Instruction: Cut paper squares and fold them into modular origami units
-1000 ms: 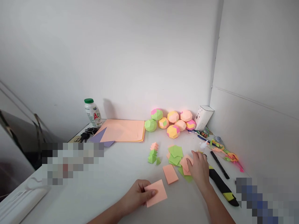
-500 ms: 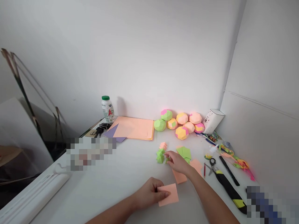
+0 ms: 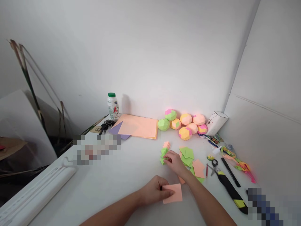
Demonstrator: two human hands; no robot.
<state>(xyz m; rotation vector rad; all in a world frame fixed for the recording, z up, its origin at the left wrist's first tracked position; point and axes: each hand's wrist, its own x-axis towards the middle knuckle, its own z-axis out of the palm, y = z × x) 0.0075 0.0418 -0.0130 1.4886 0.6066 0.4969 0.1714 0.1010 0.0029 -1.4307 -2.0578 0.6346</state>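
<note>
A green-capped white bottle (image 3: 113, 108) stood at nine o'clock in the view, its contents hidden. The right hand (image 3: 173, 162), a second earlier over loose peach sheets (image 3: 198, 168), had come to green folded pieces (image 3: 163, 152), its fingertips drawn narrow; whether it gripped one was hard to tell. At five o'clock the left hand (image 3: 154, 191) pinched a peach paper sheet (image 3: 177, 192), flat, smooth and straight-edged.
</note>
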